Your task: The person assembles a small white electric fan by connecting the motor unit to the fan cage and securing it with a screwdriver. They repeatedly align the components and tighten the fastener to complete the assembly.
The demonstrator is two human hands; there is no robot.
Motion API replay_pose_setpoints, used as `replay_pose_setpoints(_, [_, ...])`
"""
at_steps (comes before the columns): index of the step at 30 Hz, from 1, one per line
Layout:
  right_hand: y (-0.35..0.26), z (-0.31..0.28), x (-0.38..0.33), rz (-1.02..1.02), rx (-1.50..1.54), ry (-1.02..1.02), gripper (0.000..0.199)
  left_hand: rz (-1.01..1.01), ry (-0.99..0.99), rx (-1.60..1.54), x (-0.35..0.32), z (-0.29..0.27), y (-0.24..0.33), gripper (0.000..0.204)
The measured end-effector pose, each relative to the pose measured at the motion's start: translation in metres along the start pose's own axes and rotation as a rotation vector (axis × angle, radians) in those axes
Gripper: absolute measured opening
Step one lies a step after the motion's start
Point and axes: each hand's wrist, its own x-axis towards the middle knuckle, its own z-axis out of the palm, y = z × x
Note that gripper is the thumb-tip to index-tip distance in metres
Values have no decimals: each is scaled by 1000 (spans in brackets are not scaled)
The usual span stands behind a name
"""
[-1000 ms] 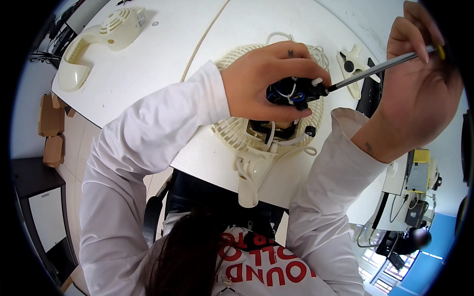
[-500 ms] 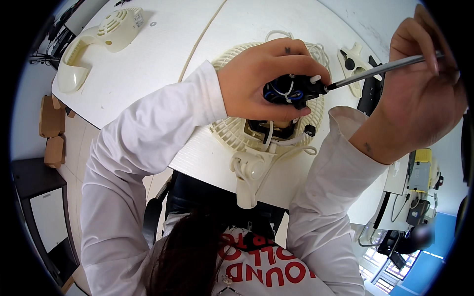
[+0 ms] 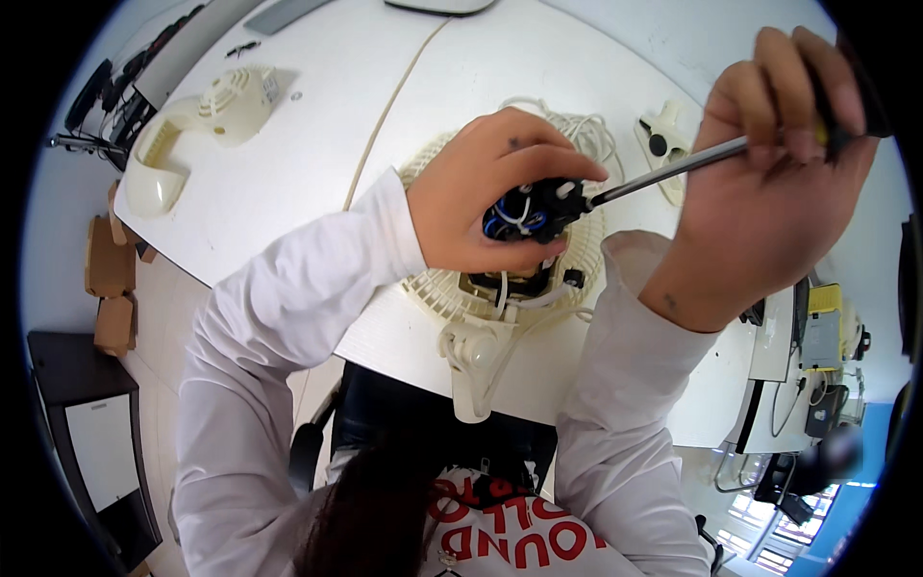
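Note:
My left hand (image 3: 490,192) is closed round a black gearbox-like part (image 3: 540,207) with blue and white wires and a small white knob. That part sits above a cream fan (image 3: 433,293), whose round grille lies on the table. In my right hand (image 3: 760,202), fingers curled, is a screwdriver (image 3: 673,170) with a long metal shaft and a dark handle. Its tip meets the right side of the black part. Below the grille, toward me, extends the fan's cream stand bracket (image 3: 471,365). White cable (image 3: 582,135) is coiled behind the grille.
A cream curved housing (image 3: 231,106) with vents lies at the far left of the white table (image 3: 317,115). Beyond the fan, at right, is a cream clip-shaped piece (image 3: 663,144) with a black knob. A tan strip (image 3: 394,111) runs across the tabletop. Cardboard boxes (image 3: 111,260) stand left.
Both hands, the black part and the screwdriver appear lower and further left in the picture, as the whole view has shifted. My right fingers have curled more around the handle.

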Motion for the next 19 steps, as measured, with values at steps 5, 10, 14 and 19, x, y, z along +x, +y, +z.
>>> replay_pose_setpoints(5, [16, 3, -4, -191, -96, 82, 67, -11, 56, 123, 9, -11, 24, 46])
replay_pose_setpoints(10, [19, 17, -5, -198, -407, 307, 64, -221, 60, 122, 20, 0, 38, 24])
replay_pose_setpoints(14, [24, 40, 4, -270, -377, 456, 55, -290, 86, -25, 14, 7, 38, 20])
replay_pose_setpoints(19, [7, 30, 0, -263, -180, 298, 44, -235, 121, -37, 16, 16, 41, 19])
